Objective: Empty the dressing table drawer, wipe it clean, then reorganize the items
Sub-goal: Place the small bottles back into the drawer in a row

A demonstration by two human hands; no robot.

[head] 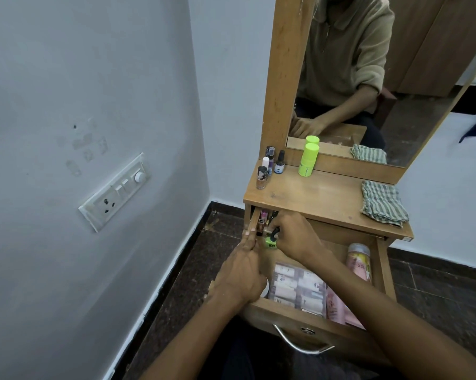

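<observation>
The wooden drawer [291,322] of the dressing table is pulled out toward me. My right hand [294,237] reaches into its back left corner and pinches a small green nail polish bottle [270,244] by its dark cap. My left hand [243,275] rests on the drawer's left wall, fingers pointing at several small bottles [261,222] standing at the back. A clear packet of sachets [297,289], a pink tube [338,305] and a pink bottle [359,261] lie in the drawer.
On the table top [319,196] stand several nail polish bottles [269,165], a bright green stick container [308,160] and a folded striped cloth [383,204]. A mirror [368,78] rises behind. A wall with a switchboard [116,192] is on the left.
</observation>
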